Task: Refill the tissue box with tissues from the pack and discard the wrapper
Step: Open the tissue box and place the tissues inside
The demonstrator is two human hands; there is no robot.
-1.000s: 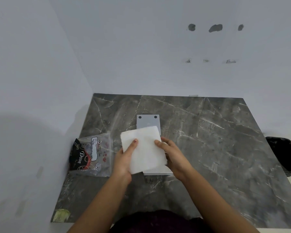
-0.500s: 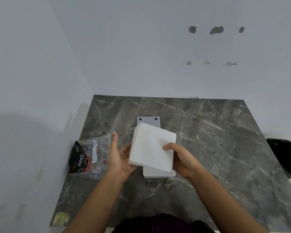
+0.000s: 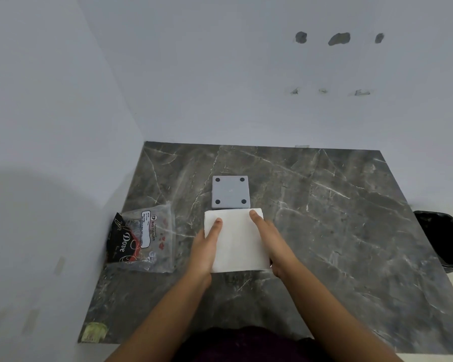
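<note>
- Pale walls (image 3: pixel 220 74) meet in a corner behind a dark grey marble tabletop (image 3: pixel 324 218); neither has changed from the earlier frames, apart from a small shift of the camera.
- At the right edge of view, a black bin (image 3: pixel 439 239) stands just off the table, where it stood before.
- White stack of tissues (image 3: pixel 237 241) now lies flat and square to the table edge, near the middle of the table. Half a second ago it was tilted and raised, with a white box edge showing under it; that box is now fully hidden, so I cannot tell whether the stack sits in it or on it.
- Clear plastic wrapper (image 3: pixel 144 241) with black and red print lies empty to the left of the stack, apart from it and near the wall, unmoved.
- Left hand (image 3: pixel 207 246) has come from under the stack's left edge to rest on top, fingers extended and pressed flat, gripping nothing.
- Right hand (image 3: pixel 270 239) likewise lies along the right edge, fingers straight and laid on the tissues rather than curled around them as before.
- Grey square lid (image 3: pixel 230 192) with four dark dots lies just beyond the stack's far edge, more of it showing than before.
</note>
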